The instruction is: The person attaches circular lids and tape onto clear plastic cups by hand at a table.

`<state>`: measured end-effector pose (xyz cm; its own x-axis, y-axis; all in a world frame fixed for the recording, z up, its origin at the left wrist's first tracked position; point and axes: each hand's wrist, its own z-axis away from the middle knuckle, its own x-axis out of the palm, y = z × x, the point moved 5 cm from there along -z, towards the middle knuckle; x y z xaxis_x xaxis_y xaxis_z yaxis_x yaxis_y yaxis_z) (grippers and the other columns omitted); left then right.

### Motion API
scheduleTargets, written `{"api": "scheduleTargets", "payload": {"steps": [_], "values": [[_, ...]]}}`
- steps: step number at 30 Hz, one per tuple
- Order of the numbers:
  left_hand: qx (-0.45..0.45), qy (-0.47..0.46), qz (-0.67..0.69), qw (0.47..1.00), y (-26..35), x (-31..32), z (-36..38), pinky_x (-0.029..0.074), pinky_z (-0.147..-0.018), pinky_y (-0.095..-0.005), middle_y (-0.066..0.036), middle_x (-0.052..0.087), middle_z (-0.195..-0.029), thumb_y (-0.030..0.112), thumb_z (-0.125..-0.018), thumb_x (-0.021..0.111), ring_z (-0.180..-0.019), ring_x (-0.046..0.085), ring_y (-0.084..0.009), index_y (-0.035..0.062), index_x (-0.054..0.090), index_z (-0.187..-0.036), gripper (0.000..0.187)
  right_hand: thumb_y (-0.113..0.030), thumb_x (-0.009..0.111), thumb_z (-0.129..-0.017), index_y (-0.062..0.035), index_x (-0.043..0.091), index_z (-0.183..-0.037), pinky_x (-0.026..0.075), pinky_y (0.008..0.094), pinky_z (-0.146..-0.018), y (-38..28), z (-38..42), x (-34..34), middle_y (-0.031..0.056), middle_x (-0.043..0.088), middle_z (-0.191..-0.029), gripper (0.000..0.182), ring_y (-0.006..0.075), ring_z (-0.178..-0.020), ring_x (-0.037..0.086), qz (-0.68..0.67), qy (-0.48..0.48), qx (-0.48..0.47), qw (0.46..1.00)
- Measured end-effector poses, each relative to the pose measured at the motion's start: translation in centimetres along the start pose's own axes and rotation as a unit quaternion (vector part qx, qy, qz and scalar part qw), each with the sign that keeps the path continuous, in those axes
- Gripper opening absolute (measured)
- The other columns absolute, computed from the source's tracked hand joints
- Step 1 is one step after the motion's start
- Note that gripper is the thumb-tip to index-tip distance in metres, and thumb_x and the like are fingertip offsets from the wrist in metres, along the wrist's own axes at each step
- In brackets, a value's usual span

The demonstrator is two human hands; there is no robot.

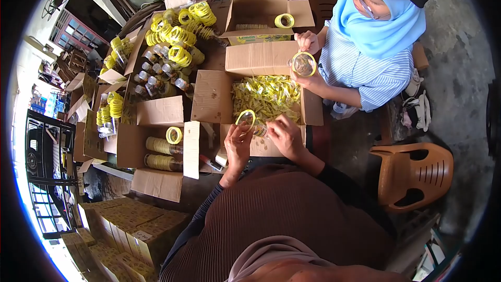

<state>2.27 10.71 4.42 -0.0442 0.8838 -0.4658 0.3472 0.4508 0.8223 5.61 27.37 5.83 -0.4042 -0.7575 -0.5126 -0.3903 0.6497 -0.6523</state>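
Note:
My left hand (238, 143) is wrapped round a clear plastic container with a yellow rim (246, 119), held over the near edge of an open cardboard box. Close by on the right, my right hand (285, 136) has its fingers pressed together at the side of the container; a small piece with a printed label (260, 129) shows between the two hands. Just beyond them, the box (211, 95) holds a heap of small yellow packets (266, 94). What exactly the right fingertips pinch is too small to make out.
Across on the right, a co-worker (365, 57) holds another yellow-rimmed container (303, 64). An open box (258, 2) stands behind. At left are a box of stacked yellow-rimmed pieces (159, 110), clear jars (154, 81) and yellow ring bundles (180, 36). An orange chair (417, 175) stands right.

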Motion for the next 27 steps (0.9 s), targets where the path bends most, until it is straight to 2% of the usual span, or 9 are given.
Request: {"api": "scheduleTargets", "payload": {"steps": [5, 10, 12, 14, 17, 19, 22, 25, 27], "values": [[-0.081, 0.011, 0.083, 0.993, -0.6, 0.5, 0.3, 0.061, -0.067, -0.0308, -0.014, 0.063, -0.091, 0.004, -0.084, 0.073, -0.085, 0.071, -0.0228, -0.0025, 0.070, -0.091, 0.010, 0.000, 0.073, -0.074, -0.0050, 0.065, -0.090, 0.051, 0.0355, -0.061, -0.4, 0.0, 0.6, 0.0074, 0.055, -0.082, 0.018, 0.0245, -0.072, 0.061, 0.037, -0.018, -0.042, 0.998], [-0.069, -0.012, 0.022, 0.997, 0.1, 0.8, 0.6, 0.058, -0.064, -0.0277, -0.010, 0.063, -0.085, 0.006, -0.084, 0.074, -0.077, 0.069, -0.0170, -0.0035, 0.070, -0.091, 0.013, 0.000, 0.073, -0.074, -0.0034, 0.063, -0.089, 0.050, 0.0381, -0.063, 1.2, 0.2, 1.8, 0.0096, 0.054, -0.084, 0.018, 0.0280, -0.075, 0.060, 0.044, -0.024, -0.037, 0.998], [-0.068, -0.025, 0.013, 0.997, 0.2, 1.1, 0.9, 0.057, -0.063, -0.0273, -0.009, 0.063, -0.084, 0.007, -0.084, 0.075, -0.075, 0.068, -0.0155, -0.0036, 0.070, -0.092, 0.014, 0.000, 0.069, -0.077, -0.0030, 0.061, -0.091, 0.048, 0.0377, -0.063, 2.8, 0.0, 2.1, 0.0114, 0.052, -0.083, 0.016, 0.0290, -0.076, 0.058, 0.050, -0.047, 0.005, 0.998], [-0.089, 0.005, 0.097, 0.991, -0.2, 1.2, 0.8, 0.056, -0.064, -0.0278, -0.010, 0.064, -0.084, 0.008, -0.083, 0.076, -0.073, 0.068, -0.0161, -0.0037, 0.070, -0.091, 0.016, 0.001, 0.069, -0.076, -0.0026, 0.061, -0.089, 0.047, 0.0379, -0.061, 2.9, -0.3, 1.2, 0.0115, 0.052, -0.081, 0.016, 0.0290, -0.073, 0.058, 0.028, -0.025, 0.027, 0.999], [-0.070, 0.011, 0.019, 0.997, -0.6, 0.6, 0.3, 0.056, -0.064, -0.0292, -0.010, 0.064, -0.086, 0.008, -0.083, 0.076, -0.073, 0.069, -0.0175, -0.0037, 0.070, -0.091, 0.016, 0.003, 0.070, -0.074, -0.0027, 0.062, -0.085, 0.047, 0.0383, -0.058, 2.5, -0.1, 0.6, 0.0107, 0.053, -0.075, 0.015, 0.0288, -0.067, 0.059, -0.014, 0.020, 0.047, 0.999], [-0.076, 0.002, 0.001, 0.997, -0.5, 0.6, 0.3, 0.056, -0.066, -0.0296, -0.011, 0.065, -0.089, 0.008, -0.082, 0.076, -0.074, 0.069, -0.0178, -0.0028, 0.070, -0.092, 0.016, 0.003, 0.071, -0.073, -0.0033, 0.063, -0.087, 0.049, 0.0378, -0.059, 1.0, 0.1, 0.1, 0.0106, 0.053, -0.078, 0.018, 0.0280, -0.069, 0.060, -0.008, 0.023, 0.000, 1.000], [-0.080, -0.020, 0.039, 0.996, -0.6, 1.1, 0.5, 0.056, -0.069, -0.0300, -0.011, 0.066, -0.091, 0.006, -0.082, 0.075, -0.075, 0.070, -0.0184, -0.0013, 0.071, -0.093, 0.014, 0.000, 0.070, -0.075, -0.0033, 0.062, -0.086, 0.050, 0.0381, -0.061, 0.8, -0.2, 0.0, 0.0107, 0.054, -0.081, 0.014, 0.0298, -0.071, 0.060, -0.002, -0.014, 0.012, 1.000], [-0.075, -0.058, 0.050, 0.994, 0.1, 1.5, 0.6, 0.056, -0.074, -0.0296, -0.010, 0.065, -0.090, -0.001, -0.080, 0.075, -0.087, 0.067, -0.0174, -0.0017, 0.071, -0.090, 0.010, -0.002, 0.068, -0.077, -0.0025, 0.059, -0.082, 0.049, 0.0400, -0.062, 3.0, -0.2, 0.9, 0.0117, 0.054, -0.080, 0.010, 0.0322, -0.071, 0.059, 0.025, -0.050, 0.040, 0.998], [-0.003, -0.058, 0.079, 0.995, 0.0, 1.8, 0.3, 0.058, -0.078, -0.0311, -0.012, 0.066, -0.101, -0.001, -0.084, 0.070, -0.097, 0.068, -0.0195, 0.0004, 0.071, -0.094, 0.010, -0.001, 0.068, -0.076, -0.0020, 0.057, -0.080, 0.048, 0.0407, -0.061, 4.0, -0.2, 1.0, 0.0120, 0.054, -0.079, 0.012, 0.0324, -0.070, 0.059, -0.021, -0.026, 0.088, 0.996]]}}
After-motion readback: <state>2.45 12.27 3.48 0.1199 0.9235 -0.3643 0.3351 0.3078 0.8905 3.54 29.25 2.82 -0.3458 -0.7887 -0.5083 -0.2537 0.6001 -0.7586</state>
